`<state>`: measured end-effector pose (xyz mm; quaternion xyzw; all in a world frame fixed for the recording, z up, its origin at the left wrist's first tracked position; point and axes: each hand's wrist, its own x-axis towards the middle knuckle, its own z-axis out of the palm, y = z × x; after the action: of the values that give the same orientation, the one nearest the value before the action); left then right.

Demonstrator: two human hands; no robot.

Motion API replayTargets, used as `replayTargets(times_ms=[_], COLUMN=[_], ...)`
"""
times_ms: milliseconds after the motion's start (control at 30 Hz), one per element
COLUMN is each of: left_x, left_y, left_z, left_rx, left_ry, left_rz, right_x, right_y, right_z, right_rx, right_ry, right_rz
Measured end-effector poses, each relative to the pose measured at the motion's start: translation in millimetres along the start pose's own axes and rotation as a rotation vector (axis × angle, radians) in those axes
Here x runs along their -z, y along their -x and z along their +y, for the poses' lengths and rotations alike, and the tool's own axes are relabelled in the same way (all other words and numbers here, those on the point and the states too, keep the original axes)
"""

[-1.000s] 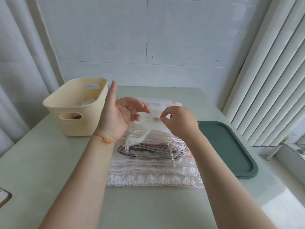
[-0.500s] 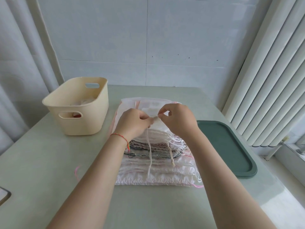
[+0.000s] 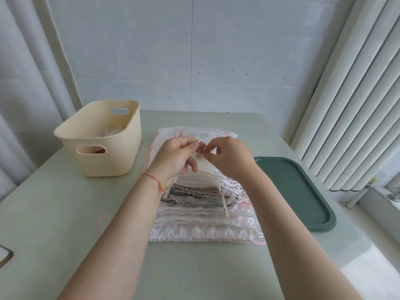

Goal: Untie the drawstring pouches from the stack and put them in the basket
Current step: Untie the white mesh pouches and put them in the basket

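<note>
Head view: both hands meet over the stack of pouches (image 3: 205,213) at table centre | left hand (image 3: 176,158) and right hand (image 3: 229,158) each pinch the top pouch's drawstring (image 3: 200,156) | pouches look light, limp, thin; best gripped by the cord | cream basket (image 3: 101,135) stands left, apart.

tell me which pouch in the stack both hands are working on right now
The sheer white pouch on top of the stack, pinched between the left hand and right hand. The others lie flat beneath, untouched.
</note>
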<state>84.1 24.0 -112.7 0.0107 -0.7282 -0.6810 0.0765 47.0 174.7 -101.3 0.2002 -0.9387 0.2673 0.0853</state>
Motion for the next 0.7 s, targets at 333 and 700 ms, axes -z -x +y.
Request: replayTargets(times_ms=[333,700], left_x=[-2.5,4.9], left_y=[0.1,-6.0], left_z=[-2.5,-4.9], left_rx=[-0.036,-0.056], left_ry=[-0.340,-0.222], left_rz=[0.027,0.127], right_x=[18.9,2.7], right_y=[-7.5,-13.1], right_z=[-10.6,-9.9], right_rx=[-0.034,-0.146], right_ry=[0.017,-1.000], right_rz=[-0.121,-0.119])
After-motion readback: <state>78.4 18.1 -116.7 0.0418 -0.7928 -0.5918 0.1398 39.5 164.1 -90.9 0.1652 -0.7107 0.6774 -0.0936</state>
